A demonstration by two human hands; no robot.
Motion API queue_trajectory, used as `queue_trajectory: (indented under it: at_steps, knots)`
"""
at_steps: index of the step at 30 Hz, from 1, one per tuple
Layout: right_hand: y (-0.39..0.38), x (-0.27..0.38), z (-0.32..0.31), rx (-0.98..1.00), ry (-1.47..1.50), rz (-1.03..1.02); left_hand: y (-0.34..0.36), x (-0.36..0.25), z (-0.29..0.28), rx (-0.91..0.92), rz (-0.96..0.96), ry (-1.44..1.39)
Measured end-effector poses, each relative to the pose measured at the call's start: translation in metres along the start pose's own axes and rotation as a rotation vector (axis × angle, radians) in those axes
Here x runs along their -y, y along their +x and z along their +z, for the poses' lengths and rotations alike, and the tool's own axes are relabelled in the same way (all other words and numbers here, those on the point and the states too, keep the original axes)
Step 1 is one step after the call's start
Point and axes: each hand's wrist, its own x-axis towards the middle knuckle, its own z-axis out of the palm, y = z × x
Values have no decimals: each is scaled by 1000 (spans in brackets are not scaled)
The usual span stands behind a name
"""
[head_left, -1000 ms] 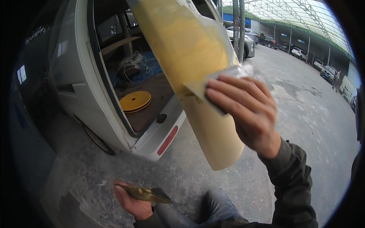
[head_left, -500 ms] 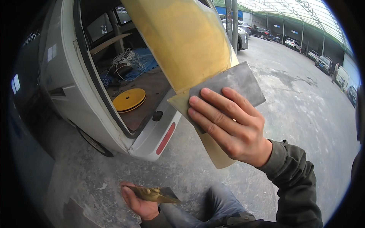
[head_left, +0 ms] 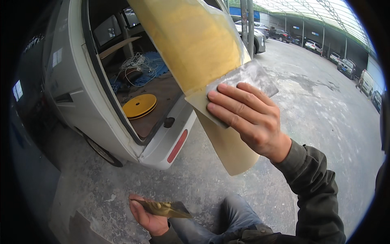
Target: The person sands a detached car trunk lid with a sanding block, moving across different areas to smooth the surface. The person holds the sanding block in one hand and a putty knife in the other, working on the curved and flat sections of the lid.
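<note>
My right hand grips a flat grey metal putty spreader, fingers laid along its face and thumb hidden behind. The spreader lies across the panel, which is coated with smooth yellow filler above it; the part below is bare cream. The spreader's upper edge meets the filler's lower border. Low down, my left hand holds a second thin metal plate by its left end, thumb on the near side. A lump of yellow putty sits on that plate.
At left stands a white van with its rear open. Inside are a yellow disc, tangled white cable and a blue mat. The bumper juts below. Parked cars and a post stand beyond.
My right hand and the spreader have shifted slightly upward, and more of the cream panel shows below them. The left hand with its plate has barely moved.
</note>
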Motion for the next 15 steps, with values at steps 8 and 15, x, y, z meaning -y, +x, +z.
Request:
queue_trajectory:
  at_steps: [8, 15]
  knots:
    - [0, 15, -15, 63, 103, 69, 6, 5, -14, 195, 2, -62]
    - [0, 12, -2, 4, -32, -13, 1, 3, -20, 226, -3, -64]
